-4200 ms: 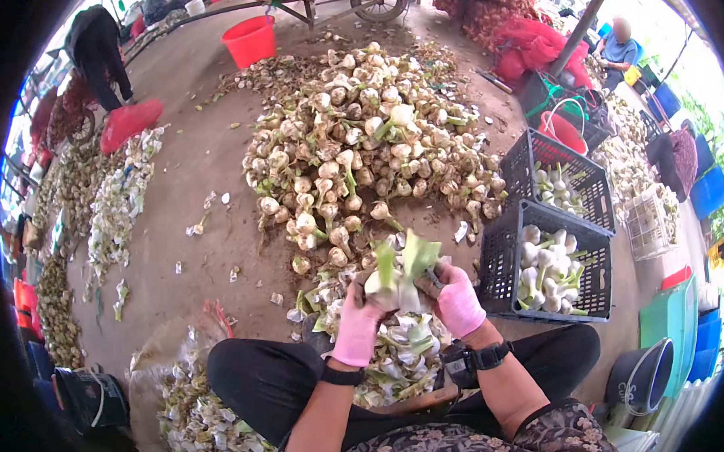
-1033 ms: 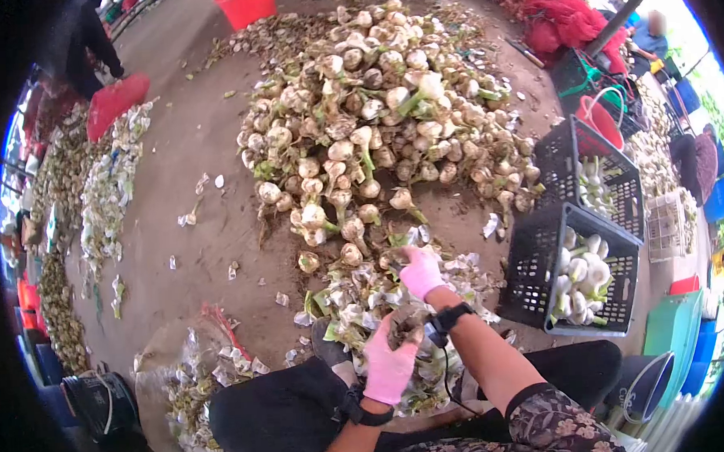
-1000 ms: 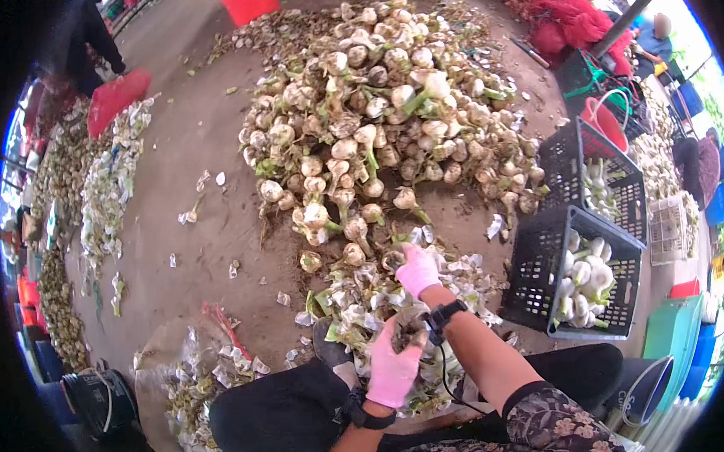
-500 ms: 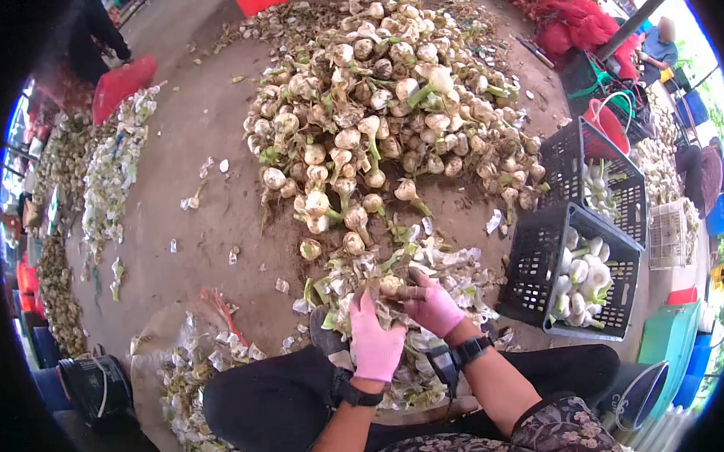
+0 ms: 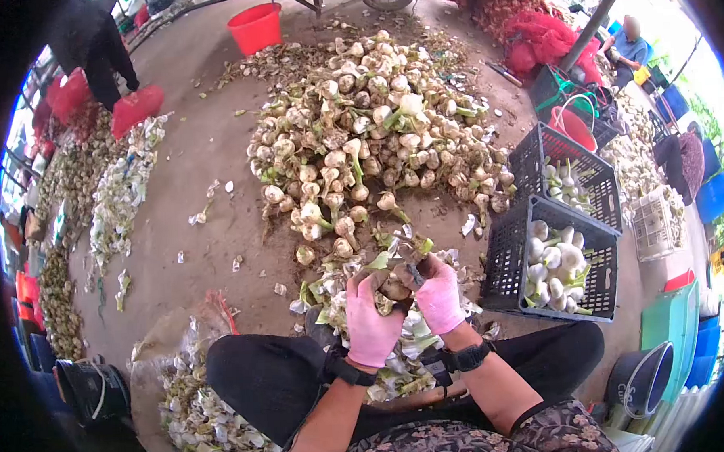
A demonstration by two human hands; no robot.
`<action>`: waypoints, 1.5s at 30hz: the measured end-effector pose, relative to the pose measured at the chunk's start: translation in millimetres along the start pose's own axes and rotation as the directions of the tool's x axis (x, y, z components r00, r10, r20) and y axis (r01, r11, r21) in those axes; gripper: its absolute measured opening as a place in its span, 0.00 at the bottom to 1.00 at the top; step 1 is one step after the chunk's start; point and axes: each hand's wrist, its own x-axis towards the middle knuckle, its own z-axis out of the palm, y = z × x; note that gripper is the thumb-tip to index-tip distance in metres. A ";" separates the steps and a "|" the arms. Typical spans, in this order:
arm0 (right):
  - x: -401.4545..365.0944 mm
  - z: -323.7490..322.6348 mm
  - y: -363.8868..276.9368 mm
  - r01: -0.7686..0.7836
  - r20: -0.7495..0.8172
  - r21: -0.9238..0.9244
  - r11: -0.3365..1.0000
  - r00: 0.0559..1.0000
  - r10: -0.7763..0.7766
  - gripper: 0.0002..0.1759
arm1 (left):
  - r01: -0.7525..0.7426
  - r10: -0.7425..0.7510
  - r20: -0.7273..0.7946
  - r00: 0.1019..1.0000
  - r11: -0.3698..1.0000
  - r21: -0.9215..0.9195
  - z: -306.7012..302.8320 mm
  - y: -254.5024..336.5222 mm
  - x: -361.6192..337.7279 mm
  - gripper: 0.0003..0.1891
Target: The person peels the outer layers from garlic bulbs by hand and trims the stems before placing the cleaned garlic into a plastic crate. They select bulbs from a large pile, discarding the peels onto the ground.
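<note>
Between my two hands is a dirty, brownish garlic bulb [image 5: 394, 287] with a short green stem end above it. My left hand [image 5: 372, 318], in a pink glove with dark fingertips, is closed round its left side. On the right side my right hand [image 5: 436, 295], gloved alike, presses its dark fingers and thumb against the bulb. White and green peelings [image 5: 415, 341] lie under both hands and between my legs. Just beyond them rises a large heap of unpeeled garlic [image 5: 374, 128]. Clean white bulbs [image 5: 559, 258] fill part of the black crate at my right.
Black crates [image 5: 531, 210] stand at the right, with a red bucket [image 5: 573, 129] behind. Another red bucket [image 5: 255, 30] is beyond the heap. A person in dark clothes [image 5: 91, 44] stands far left; a person in blue [image 5: 630, 49] sits far right. Peelings [image 5: 213, 418] lie at lower left.
The view has tilted up and shifted, showing more beyond the heap. Both hands have turned about the bulb, whose darker side and green stem now show. The person at far left has moved slightly.
</note>
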 end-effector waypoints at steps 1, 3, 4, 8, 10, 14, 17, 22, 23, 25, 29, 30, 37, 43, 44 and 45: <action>-1.4 2.1 -1.5 0.016 -0.017 -0.042 0.999 1.000 -0.017 0.18 | -0.001 0.001 -0.008 1.000 1.000 0.000 -2.9 0.8 0.6 0.26; -3.3 3.0 -5.9 -0.018 0.026 -0.046 0.999 0.999 0.020 0.16 | 0.027 -0.026 0.022 0.999 0.999 -0.047 -8.8 1.7 1.2 0.26; -3.2 2.6 -9.2 -0.053 0.060 -0.050 0.997 0.997 0.056 0.15 | 0.024 -0.024 -0.002 1.000 0.999 -0.043 -10.5 3.1 0.6 0.26; -5.9 -0.2 -18.0 0.032 0.092 -0.275 0.961 0.996 -0.007 0.16 | 0.026 -0.026 0.002 1.000 0.997 -0.071 -17.1 3.5 0.4 0.26; -6.2 -6.9 -5.7 0.159 0.118 -0.457 0.875 0.986 -0.117 0.15 | 0.103 -0.096 0.053 0.994 0.985 -0.141 -21.2 4.0 1.1 0.28; -13.7 -9.1 -11.0 0.152 0.090 -0.469 0.870 0.988 -0.124 0.16 | 0.164 -0.143 0.119 0.983 0.967 -0.194 -26.7 3.0 1.6 0.26; -15.2 -8.0 -17.8 0.190 0.087 -0.374 0.908 0.982 -0.170 0.17 | 0.384 -0.259 0.298 0.919 0.761 -0.523 -29.2 -3.1 3.4 0.25; -13.2 -18.8 -12.9 0.194 0.064 -0.348 0.917 0.981 -0.183 0.16 | 0.644 -0.237 0.608 0.758 0.122 -0.755 -19.5 -26.1 -5.2 0.22; -12.3 -21.8 -9.9 0.218 0.069 -0.337 0.916 0.976 -0.207 0.16 | 0.648 -0.234 0.613 0.755 0.125 -0.751 -15.7 -30.3 -6.4 0.22; -12.6 -26.7 -4.6 0.167 0.063 -0.324 0.931 0.986 -0.155 0.15 | 0.693 -0.146 0.736 0.661 -0.258 -0.674 -10.8 -35.9 -7.3 0.26; -14.7 -30.4 -5.3 0.112 0.003 -0.395 0.912 0.993 -0.120 0.14 | 0.737 -0.265 0.735 0.625 -0.111 -0.667 -12.4 -26.1 -3.1 0.28; -14.9 -29.9 -7.8 0.109 -0.003 -0.394 0.912 0.993 -0.121 0.14 | 0.741 -0.263 0.738 0.621 -0.110 -0.662 -10.8 -26.7 -4.2 0.28; -19.1 -19.4 -28.3 0.116 0.044 -0.411 0.904 0.993 -0.108 0.14 | 0.530 -0.403 0.348 0.847 0.575 -0.623 -8.4 -12.2 -4.8 0.26; 2.7 -34.0 -24.1 0.088 -0.074 -0.205 0.975 0.992 -0.105 0.15 | 0.669 -0.395 0.565 0.725 0.207 -0.714 -17.9 -20.0 -10.2 0.19; 8.1 -41.0 -24.0 0.061 -0.063 -0.245 0.968 0.995 -0.078 0.16 | 0.678 -0.402 0.559 0.725 0.277 -0.681 -20.9 -14.3 -7.3 0.19; 10.3 -46.1 -23.2 0.033 -0.056 -0.284 0.958 0.997 -0.051 0.16 | 0.682 -0.399 0.564 0.723 0.280 -0.675 -19.0 -15.7 -4.2 0.19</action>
